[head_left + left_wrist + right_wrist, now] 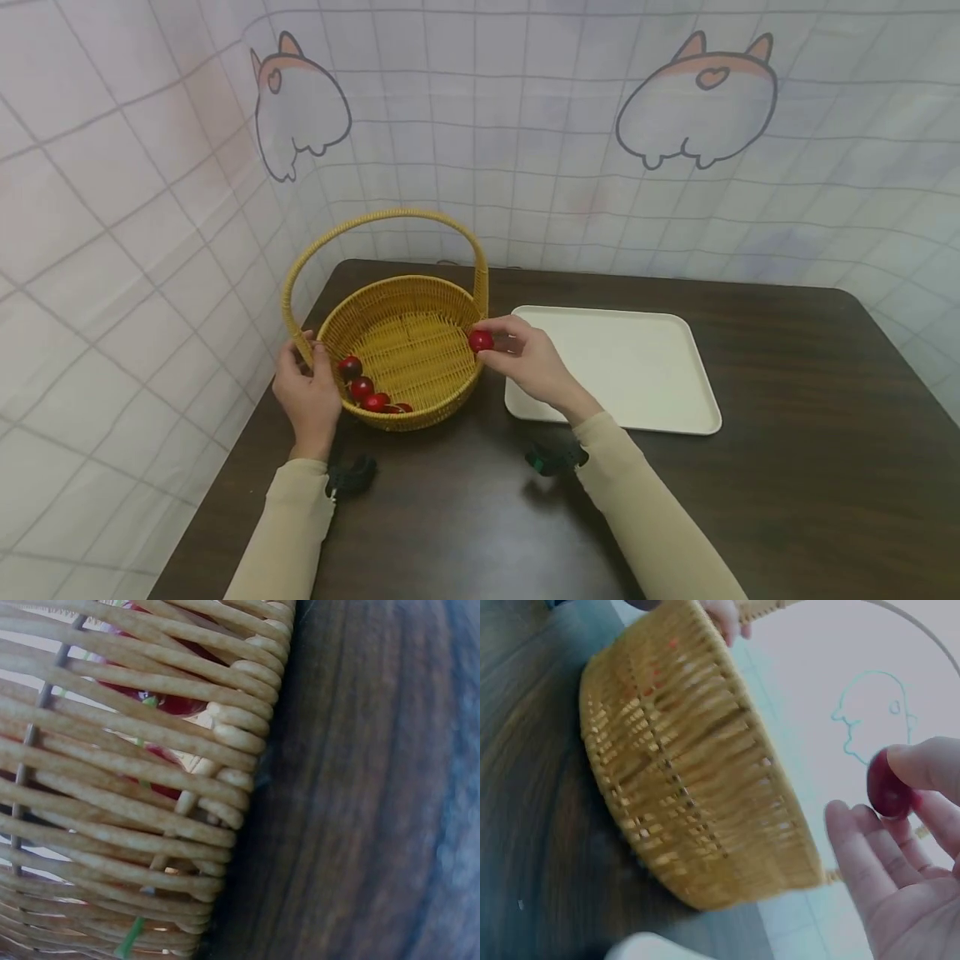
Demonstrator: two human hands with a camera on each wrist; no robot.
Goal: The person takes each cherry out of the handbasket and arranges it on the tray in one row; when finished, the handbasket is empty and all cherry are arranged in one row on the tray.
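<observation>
A yellow woven basket (408, 354) with a tall arched handle stands on the table's left part. My left hand (309, 400) grips its left rim by the foot of the handle, some fingers hidden behind. Several dark red cherries (362, 388) lie inside along the near-left wall; red patches and green stems show through the weave in the left wrist view. At the right rim my right hand (534, 364) pinches one red cherry (889, 786) between thumb and fingers. In the right wrist view that cherry is held beside the basket's rim, above table level.
A white rectangular tray (622, 367) lies right of the basket, partly under my right hand. Both stand on a dark wooden table (795, 433). A grid-patterned cloth (480, 125) hangs behind and to the left. Dark wrist cameras (553, 458) sit below the hands.
</observation>
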